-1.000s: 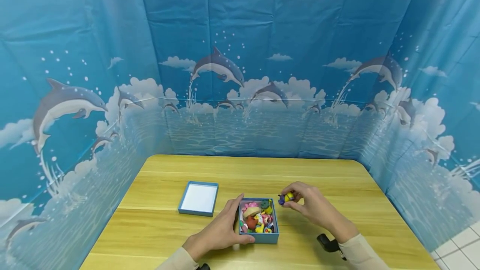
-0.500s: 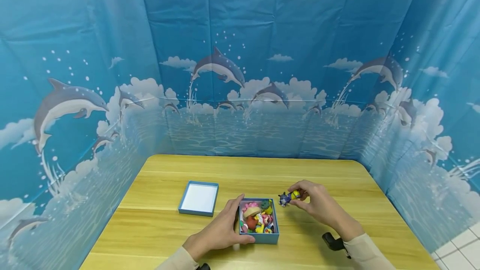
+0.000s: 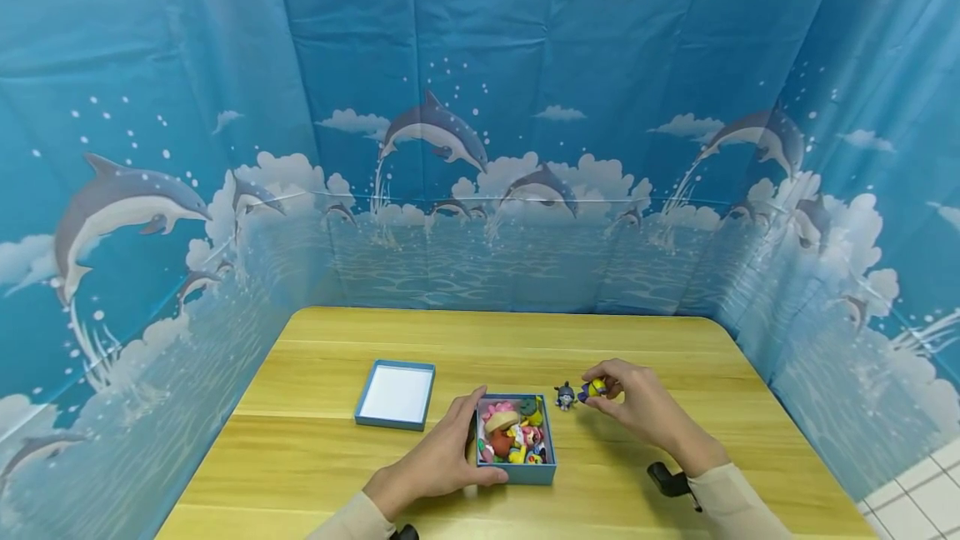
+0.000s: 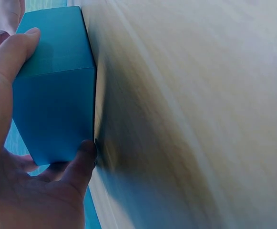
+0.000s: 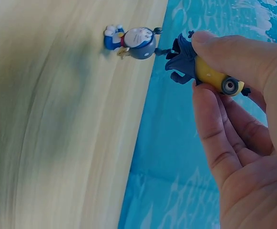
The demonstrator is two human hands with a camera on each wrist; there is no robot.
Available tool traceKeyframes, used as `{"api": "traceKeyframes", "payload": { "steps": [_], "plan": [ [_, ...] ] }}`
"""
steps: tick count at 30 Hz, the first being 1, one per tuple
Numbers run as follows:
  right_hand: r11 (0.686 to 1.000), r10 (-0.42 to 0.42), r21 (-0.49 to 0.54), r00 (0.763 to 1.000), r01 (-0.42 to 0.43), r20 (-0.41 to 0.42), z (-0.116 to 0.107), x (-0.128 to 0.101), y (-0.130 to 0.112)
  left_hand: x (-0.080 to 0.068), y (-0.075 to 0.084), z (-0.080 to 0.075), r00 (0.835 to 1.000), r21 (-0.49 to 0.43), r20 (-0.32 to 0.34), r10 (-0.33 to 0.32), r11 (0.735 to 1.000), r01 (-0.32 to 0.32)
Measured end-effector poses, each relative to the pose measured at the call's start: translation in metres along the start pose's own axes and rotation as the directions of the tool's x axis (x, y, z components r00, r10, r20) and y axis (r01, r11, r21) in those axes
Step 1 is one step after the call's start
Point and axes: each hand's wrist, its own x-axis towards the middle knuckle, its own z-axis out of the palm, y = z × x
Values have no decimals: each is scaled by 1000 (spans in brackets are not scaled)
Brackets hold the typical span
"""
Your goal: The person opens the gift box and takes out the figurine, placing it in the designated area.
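Head view: the left hand [image 3: 438, 465] grips the open blue box [image 3: 516, 468] by its left wall, thumb along the near edge, holding it steady on the table [image 3: 330, 448]. The box is full of small colourful toys [image 3: 513, 432]. The right hand [image 3: 637, 407] is just right of the box, fingers pinched on a yellow minion figure [image 3: 596, 387]. A small grey-blue figure [image 3: 565, 395] stands alone on the table between the box and that hand. A second earlier the right hand held both pieces bunched together right by the box's far corner; now it has drawn to the right, and the grey-blue figure sits free on the wood. By my reading, 1 figure has been set down and the minion is the one in hand. The box's lid [image 3: 395, 394] lies inside up to the left, well apart.

Left wrist view: the fingers [image 4: 14, 52] and thumb are curled round the blue box [image 4: 55, 90], clamped on its walls.

Right wrist view: the right hand [image 5: 238, 119] pinches the minion figure [image 5: 213, 76] between thumb and fingertips, clear of the table. The grey-blue figure [image 5: 133, 42] stands on the wood just beside it, not touched.
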Motion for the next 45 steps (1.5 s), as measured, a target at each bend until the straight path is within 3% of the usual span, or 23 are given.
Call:
{"api": "traceKeyframes", "payload": {
  "steps": [30, 38, 45],
  "plan": [
    [994, 90, -53, 996, -91, -17, 17, -4, 27, 2, -3, 0, 1000, -4, -4, 3, 1000, -3],
    [983, 175, -55, 984, -173, 28, 24, -4, 37, 3, -5, 0, 1000, -14, -2, 3, 1000, -3],
    [979, 198, -52, 979, -196, 51, 26, -4, 37, 4, -5, 1, 1000, -16, -3, 3, 1000, -3]
  ]
}}
